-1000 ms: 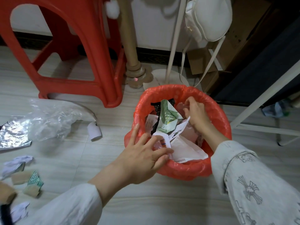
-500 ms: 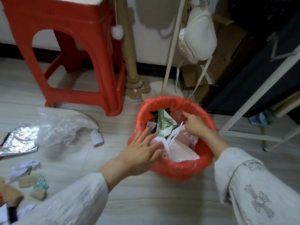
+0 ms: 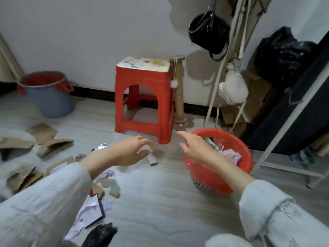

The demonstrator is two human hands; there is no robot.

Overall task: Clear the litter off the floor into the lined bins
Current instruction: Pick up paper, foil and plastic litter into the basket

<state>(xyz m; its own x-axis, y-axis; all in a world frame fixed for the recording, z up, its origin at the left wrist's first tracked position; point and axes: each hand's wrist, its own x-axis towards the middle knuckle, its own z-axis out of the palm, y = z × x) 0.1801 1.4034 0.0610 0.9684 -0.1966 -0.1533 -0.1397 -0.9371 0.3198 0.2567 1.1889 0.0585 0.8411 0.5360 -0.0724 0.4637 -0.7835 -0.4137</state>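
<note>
Risk: red bin (image 3: 210, 173) at 3 o'clock is heaped with paper, so more litter could spill out over the rim; it could tip if knocked by the forearm above it; left hand (image 3: 128, 152) open, fingers spread, empty, over a small paper roll (image 3: 152, 158) on the floor, contact unclear from blur; right hand (image 3: 194, 146) open, empty, by the bin rim; cardboard scraps (image 3: 44, 139) and papers (image 3: 89, 216) lie at 8–9 o'clock; grey bin (image 3: 49, 98) at 10 o'clock.
</note>
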